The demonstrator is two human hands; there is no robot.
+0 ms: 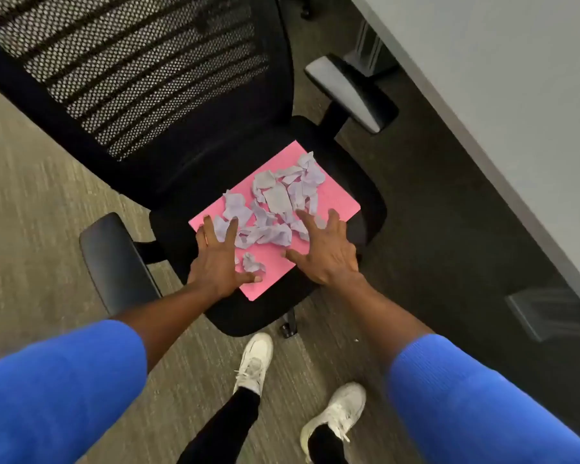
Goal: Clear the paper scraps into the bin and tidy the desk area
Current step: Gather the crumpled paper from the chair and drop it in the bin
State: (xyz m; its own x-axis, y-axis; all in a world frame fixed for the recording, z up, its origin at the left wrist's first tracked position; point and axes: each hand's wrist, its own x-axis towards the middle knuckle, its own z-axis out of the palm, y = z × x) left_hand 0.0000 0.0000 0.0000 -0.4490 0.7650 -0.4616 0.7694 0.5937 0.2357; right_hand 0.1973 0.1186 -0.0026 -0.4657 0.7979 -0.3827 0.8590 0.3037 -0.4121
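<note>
Lavender paper scraps [275, 202] are piled on a pink sheet [335, 199] laid on the office chair seat [365, 182]. Left hand [220, 259] and right hand [325, 252] are spread flat at the sheet's near edges, nothing gripped. Desk edge [476, 135] is close on the right; carpet [31, 202] is open on the left.

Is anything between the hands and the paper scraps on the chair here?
Nothing visible. Both the left hand and right hand are spread open directly over the lavender paper scraps lying on the pink sheet on the chair seat. No bin is in view.
</note>
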